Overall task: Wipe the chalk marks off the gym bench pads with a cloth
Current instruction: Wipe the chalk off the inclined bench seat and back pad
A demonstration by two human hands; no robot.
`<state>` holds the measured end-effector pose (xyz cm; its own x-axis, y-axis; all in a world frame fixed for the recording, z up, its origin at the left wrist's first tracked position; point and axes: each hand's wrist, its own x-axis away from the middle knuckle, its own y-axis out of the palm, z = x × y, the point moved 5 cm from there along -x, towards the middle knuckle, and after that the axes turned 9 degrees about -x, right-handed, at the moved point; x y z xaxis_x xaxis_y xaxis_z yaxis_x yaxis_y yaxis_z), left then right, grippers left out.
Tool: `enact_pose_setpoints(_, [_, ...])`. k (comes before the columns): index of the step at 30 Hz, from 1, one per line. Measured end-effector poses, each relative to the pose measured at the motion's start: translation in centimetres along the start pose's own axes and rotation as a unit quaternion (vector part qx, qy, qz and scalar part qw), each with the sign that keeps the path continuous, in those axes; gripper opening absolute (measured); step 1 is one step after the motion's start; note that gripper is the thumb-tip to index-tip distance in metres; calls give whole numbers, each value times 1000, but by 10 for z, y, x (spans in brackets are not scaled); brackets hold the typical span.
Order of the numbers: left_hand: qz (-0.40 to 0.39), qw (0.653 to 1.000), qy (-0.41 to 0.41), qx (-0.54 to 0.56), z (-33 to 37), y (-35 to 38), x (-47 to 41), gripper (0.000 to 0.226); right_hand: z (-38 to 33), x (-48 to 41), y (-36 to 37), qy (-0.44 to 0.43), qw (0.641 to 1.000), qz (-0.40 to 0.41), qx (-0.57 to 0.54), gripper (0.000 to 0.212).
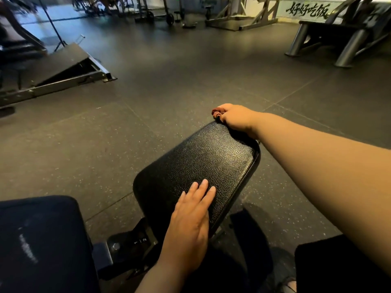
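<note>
Across the dark rubber floor [190,81] of a gym stand a sloped metal platform [63,64] on the left and a steel machine frame [338,39] at the far right, both well apart from the person. Nearer, a black textured bench pad [201,161] runs away from the camera at a slant, its surface glossy. A second dark pad [42,240] fills the lower left corner, and pale chalk marks [28,248] streak its top. Between the two pads sits a black adjustment bracket [135,242] with small white numbers.

From the right edge, the bare right arm [317,166] reaches out nearly straight to the far corner of the textured pad. The right hand [234,119] rests there knuckles up, its fingers curled round a small bunched reddish cloth [216,113] that pokes out past them at the pad's far edge; most of it is hidden under the hand.

The left hand [190,225] lies palm down on the near end of the same pad, fingers straight and close together, pointing away from the body and holding nothing. Its wrist hangs off the pad's near edge.
</note>
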<state>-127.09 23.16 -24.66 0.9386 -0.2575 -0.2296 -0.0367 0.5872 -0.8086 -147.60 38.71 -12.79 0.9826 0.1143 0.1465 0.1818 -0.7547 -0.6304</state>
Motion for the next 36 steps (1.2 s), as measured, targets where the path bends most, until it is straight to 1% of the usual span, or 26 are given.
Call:
enact_pose_setpoints(2, [1,1000,3,-1,-1,-1,-1,53,-1,-5,4,-2,1000,-2,-7,38])
enact_pose_setpoints(4, [7,1000,7,-7,-1,-1,-1,54,5,1,2,-9,1000,16,-22,36])
enact_pose_setpoints(6, [21,1000,8,-7,-1,-2,-1,54,19,22,-4,-32,997,69,-20,34])
enact_pose_setpoints(8, [42,999,16,-16,0,-2,-2,54,37,49,-8,-57,992,113,16,38])
enact_pose_setpoints(10, [56,998,7,-22,1,-2,-7,53,49,62,-11,-62,992,108,37,40])
enact_pose_setpoints(13, [61,997,-40,-16,1,-1,-18,53,45,48,-11,-39,994,95,41,40])
enact_pose_setpoints(15, [63,996,-52,-30,1,0,-20,55,32,39,-2,-57,989,118,72,40])
enact_pose_setpoints(17, [64,995,-56,-50,0,1,-17,57,26,40,12,-83,975,156,137,44])
enact_pose_setpoints(19, [65,993,-72,-61,-4,2,-12,60,24,52,22,-133,956,178,189,49])
enact_pose_setpoints(21, [76,991,-90,-68,-5,1,-9,61,25,68,29,-193,941,164,226,57])
enact_pose_setpoints(22, [84,989,-96,-74,-5,1,-9,61,25,77,34,-218,936,138,240,61])
enact_pose_setpoints(24, [92,986,-106,-87,-4,2,-9,61,21,99,55,-286,920,44,264,65])
enact_pose_setpoints(25, [94,985,-112,-89,-3,1,-8,61,19,111,68,-325,902,-15,284,62])
enact_pose_setpoints(26, [94,985,-120,-87,-4,1,-6,62,19,120,78,-362,876,-57,313,59])
enact_pose_setpoints(27, [94,984,-128,-81,-5,1,-3,62,20,120,81,-387,852,-72,345,56])
enact_pose_setpoints(28, [93,984,-136,-73,-6,1,0,61,22,114,79,-384,844,-62,370,56])
enact_pose_setpoints(29, [93,983,-144,-67,-8,1,5,58,23,106,73,-360,849,-32,385,57])
enact_pose_setpoints(31, [94,980,-164,-58,-13,1,15,53,25,94,64,-294,872,43,390,59])
enact_pose_setpoints(33, [101,978,-178,-42,-17,2,28,55,22,100,76,-255,884,76,385,62])
enact_pose_setpoints(34, [104,977,-184,-34,-18,3,34,59,20,110,90,-257,885,70,381,64])
enact_pose_setpoints(36, [113,974,-194,-27,-21,8,46,63,15,135,125,-299,883,5,361,68])
